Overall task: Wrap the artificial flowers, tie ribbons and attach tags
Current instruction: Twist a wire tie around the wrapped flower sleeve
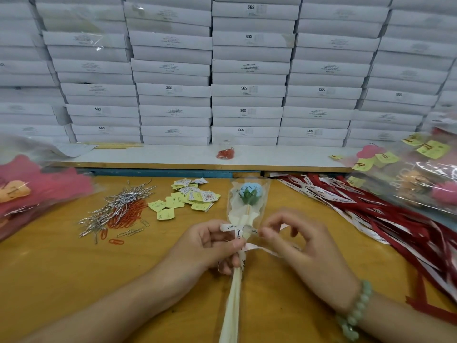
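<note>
Head view, nearest first: your two forearms reach in from the bottom edge, with a pale green bead bracelet on your right wrist. Your left hand is curled round the stem of the wrapped flower, its thumb lying against the wrap where the ribbon crosses it. Your right hand pinches the ribbon between thumb and forefinger just beside the stem, the other fingers loosely bent above it. The flower is held over the middle of the wooden counter, blue head pointing away from you inside a clear sleeve, cream paper running back towards you.

Beyond your left hand lie silver twist ties tangled with red paper clips, and next to them a scatter of yellow tags. To the right sprawls a heap of red and white ribbons. A plastic bag of pink flowers sits at the far left, another bag of tagged flowers at the far right. Farther back, a clear cup holding red clips stands on a white shelf. Behind it rise stacked white boxes.
</note>
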`<control>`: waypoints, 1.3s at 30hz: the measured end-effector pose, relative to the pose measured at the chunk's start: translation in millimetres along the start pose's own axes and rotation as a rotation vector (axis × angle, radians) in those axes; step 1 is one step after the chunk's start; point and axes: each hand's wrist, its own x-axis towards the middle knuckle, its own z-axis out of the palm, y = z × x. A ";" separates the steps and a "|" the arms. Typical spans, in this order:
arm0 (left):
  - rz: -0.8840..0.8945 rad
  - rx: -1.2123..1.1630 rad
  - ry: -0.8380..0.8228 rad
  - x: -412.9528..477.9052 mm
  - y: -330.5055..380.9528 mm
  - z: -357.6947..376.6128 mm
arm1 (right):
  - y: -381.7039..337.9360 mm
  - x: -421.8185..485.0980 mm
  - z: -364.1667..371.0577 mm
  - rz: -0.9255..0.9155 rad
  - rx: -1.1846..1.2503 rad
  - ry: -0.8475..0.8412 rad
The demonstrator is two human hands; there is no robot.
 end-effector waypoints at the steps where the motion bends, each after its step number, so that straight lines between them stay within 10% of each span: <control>1: 0.012 -0.010 0.009 0.4 -0.5 -0.3 | -0.4 -0.7 1.2 -0.008 -0.060 -0.060; 11: 0.105 -0.027 0.136 0.3 -3.3 -3.3 | -2.6 -0.3 3.4 0.084 0.023 -0.219; 20: 0.084 -0.050 0.177 -0.1 -0.7 -0.8 | -6.6 -2.6 7.0 0.465 0.586 -0.192; 39: 0.114 0.148 0.079 -8.5 12.2 10.5 | -3.4 -2.5 12.0 0.263 0.263 -0.285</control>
